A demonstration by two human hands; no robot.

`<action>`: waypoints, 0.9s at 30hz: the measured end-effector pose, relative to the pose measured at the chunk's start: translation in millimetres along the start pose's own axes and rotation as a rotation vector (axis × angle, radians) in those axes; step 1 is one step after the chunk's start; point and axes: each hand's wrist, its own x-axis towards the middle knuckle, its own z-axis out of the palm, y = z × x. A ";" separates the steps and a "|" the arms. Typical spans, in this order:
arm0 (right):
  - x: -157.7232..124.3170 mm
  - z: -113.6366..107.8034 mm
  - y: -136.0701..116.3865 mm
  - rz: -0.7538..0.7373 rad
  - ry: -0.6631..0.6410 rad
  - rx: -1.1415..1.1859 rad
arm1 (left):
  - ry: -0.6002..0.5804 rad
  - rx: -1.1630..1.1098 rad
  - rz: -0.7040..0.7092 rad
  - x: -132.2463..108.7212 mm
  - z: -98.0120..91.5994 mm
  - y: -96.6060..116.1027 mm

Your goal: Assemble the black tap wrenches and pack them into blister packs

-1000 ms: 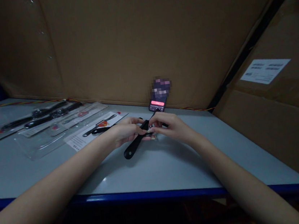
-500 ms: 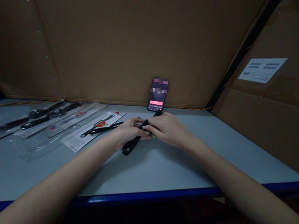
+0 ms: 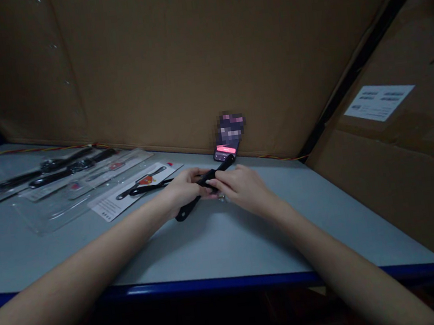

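Head view: left hand (image 3: 184, 188), right hand (image 3: 242, 190) grip watchband (image 3: 187, 209).

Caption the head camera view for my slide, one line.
Left hand and right hand grip a black watch strap beside carded watches and a phone.

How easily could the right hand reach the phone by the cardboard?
Probably easily: the right hand sits just below the phone, with only the black watch strap between them.
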 end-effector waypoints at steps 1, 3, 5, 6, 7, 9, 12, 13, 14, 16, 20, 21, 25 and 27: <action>-0.1 -1.7 4.1 -0.025 -0.013 0.051 | -0.010 0.018 0.013 0.5 -1.3 0.9; -0.7 -4.1 11.8 -0.022 -0.022 0.156 | -0.011 0.051 0.055 2.3 -3.6 2.4; -1.0 -3.6 16.2 0.078 -0.007 0.286 | 0.015 0.087 0.101 5.2 -4.9 2.7; -0.8 -2.0 16.5 0.153 -0.008 0.376 | 0.031 0.110 0.123 6.7 -5.3 2.2; -0.2 0.3 15.6 0.233 -0.025 0.484 | 0.046 0.135 0.148 8.2 -5.5 1.2; 2.0 5.7 11.1 0.377 -0.097 0.729 | 0.065 0.191 0.213 10.7 -6.0 -2.3; 6.1 11.2 2.7 0.524 -0.218 1.052 | 0.070 0.274 0.309 12.6 -7.6 -9.6; 7.1 11.5 0.6 0.564 -0.237 1.137 | 0.068 0.300 0.332 12.8 -8.3 -12.0; 7.8 11.1 -1.1 0.599 -0.251 1.213 | 0.065 0.326 0.350 12.8 -9.0 -14.0; 8.3 9.0 -3.1 0.656 -0.259 1.328 | 0.066 0.369 0.377 12.0 -9.7 -16.8; 7.3 5.5 -5.0 0.711 -0.230 1.401 | 0.085 0.437 0.419 7.0 -7.6 -16.4; 7.0 5.9 -5.2 0.714 -0.216 1.393 | 0.090 0.448 0.424 5.4 -6.8 -15.8; 5.8 11.8 -5.0 0.644 -0.161 1.302 | 0.096 0.470 0.419 1.3 -5.8 -15.8; 5.3 14.5 -4.1 0.551 -0.151 1.221 | 0.086 0.462 0.415 2.4 -7.2 -17.4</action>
